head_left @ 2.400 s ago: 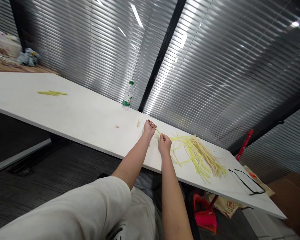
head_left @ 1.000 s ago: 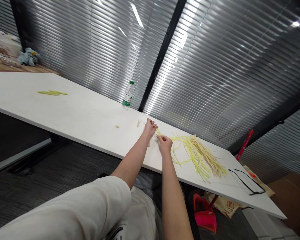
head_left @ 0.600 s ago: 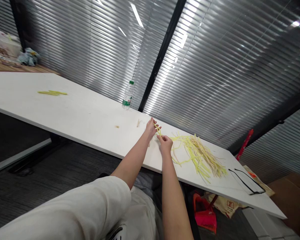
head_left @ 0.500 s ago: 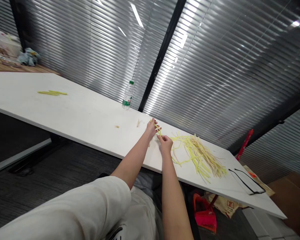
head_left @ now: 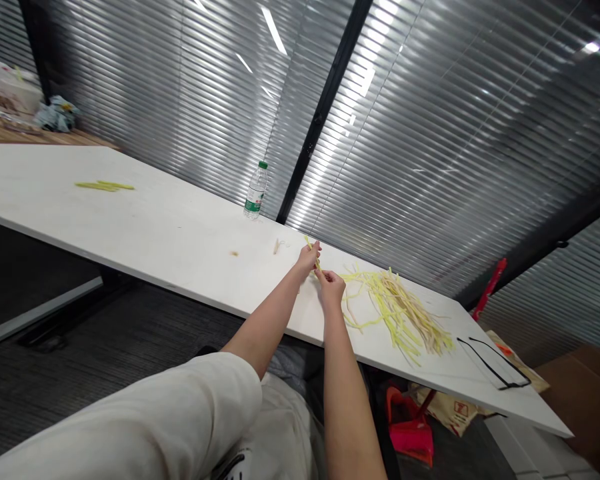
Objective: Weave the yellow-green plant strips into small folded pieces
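Both hands meet above the white table. My left hand is closed in a pinch on a thin yellow strip whose end sticks up past the fingers. Just to the right and slightly lower, my right hand is closed on the same strip. A loose pile of yellow and pale strips lies on the table right of my hands.
A water bottle stands at the table's far edge by the blinds. A few yellow strips lie far left; small scraps lie near my left hand. A black-edged flat object rests at the right end. A red dustpan is under the table.
My left hand has moved right and closer to my right hand, lifting the strip's end upward. My right hand has stayed nearly in place.
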`<state>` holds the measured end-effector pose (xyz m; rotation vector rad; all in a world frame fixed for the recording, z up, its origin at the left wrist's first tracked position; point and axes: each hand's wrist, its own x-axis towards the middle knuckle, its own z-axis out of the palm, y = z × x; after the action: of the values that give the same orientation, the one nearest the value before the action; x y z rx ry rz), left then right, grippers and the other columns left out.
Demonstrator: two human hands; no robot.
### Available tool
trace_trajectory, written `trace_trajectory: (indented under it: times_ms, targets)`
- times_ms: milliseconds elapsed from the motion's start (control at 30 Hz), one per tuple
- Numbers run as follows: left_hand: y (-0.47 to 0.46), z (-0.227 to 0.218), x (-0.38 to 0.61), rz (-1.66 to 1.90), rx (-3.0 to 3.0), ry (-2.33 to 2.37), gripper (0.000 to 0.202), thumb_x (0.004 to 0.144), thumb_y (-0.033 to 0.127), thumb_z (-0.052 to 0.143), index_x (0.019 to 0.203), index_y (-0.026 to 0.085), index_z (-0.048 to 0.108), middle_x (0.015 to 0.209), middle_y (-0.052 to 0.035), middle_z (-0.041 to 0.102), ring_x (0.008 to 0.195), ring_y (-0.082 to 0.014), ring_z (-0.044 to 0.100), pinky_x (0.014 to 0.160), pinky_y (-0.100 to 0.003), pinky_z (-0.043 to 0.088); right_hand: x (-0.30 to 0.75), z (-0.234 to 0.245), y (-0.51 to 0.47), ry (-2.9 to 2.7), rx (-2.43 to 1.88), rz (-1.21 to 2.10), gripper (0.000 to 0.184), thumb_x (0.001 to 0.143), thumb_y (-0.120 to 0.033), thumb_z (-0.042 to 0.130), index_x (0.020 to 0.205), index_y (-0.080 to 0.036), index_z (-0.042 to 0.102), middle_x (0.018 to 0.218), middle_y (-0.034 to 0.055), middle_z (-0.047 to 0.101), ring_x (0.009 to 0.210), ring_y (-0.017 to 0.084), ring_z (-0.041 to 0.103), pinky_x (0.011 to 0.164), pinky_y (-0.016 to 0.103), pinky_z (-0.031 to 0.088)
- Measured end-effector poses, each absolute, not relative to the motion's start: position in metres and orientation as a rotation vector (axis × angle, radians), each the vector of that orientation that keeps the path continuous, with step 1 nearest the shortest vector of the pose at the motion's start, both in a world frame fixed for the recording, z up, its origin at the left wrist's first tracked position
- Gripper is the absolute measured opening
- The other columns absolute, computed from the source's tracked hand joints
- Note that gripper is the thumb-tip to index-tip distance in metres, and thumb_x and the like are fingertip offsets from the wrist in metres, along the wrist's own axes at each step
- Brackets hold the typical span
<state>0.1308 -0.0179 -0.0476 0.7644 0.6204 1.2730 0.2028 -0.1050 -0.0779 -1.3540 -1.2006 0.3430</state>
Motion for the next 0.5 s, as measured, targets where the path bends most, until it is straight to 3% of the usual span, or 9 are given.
trace_trajectory:
  times_ms: [200, 500]
  targets:
    - [-0.018, -0.0518, 0.1302, 1.305, 0.85, 0.649, 0.036, 0.074, 0.051, 0.058, 0.066, 0.017, 0.051, 0.05, 0.0046, 0.032, 0.036, -0.0056, 0.032, 0.036, -0.018, 0.019, 0.2009, -0.0776, -0.1064, -1.228, -1.36, 0.332, 0.037, 0.066, -0.05, 0.062, 0.062, -0.013, 0.064, 0.058, 0.0009, 0.059, 0.055, 0.011, 0.044, 0.054, 0.023, 0.036]
    - [-0.0241, -0.0446, 0.1284, 1.337, 1.037, 0.712, 0.037, 0.077, 0.052, 0.052, 0.066, 0.016, 0.05, 0.048, 0.006, 0.029, 0.04, -0.0056, 0.035, 0.04, -0.017, 0.025, 0.1983, -0.0728, -0.11, -1.232, -1.332, 0.369, 0.043, 0.071, -0.054, 0.055, 0.067, -0.012, 0.066, 0.057, -0.0002, 0.055, 0.058, 0.011, 0.044, 0.055, 0.021, 0.034]
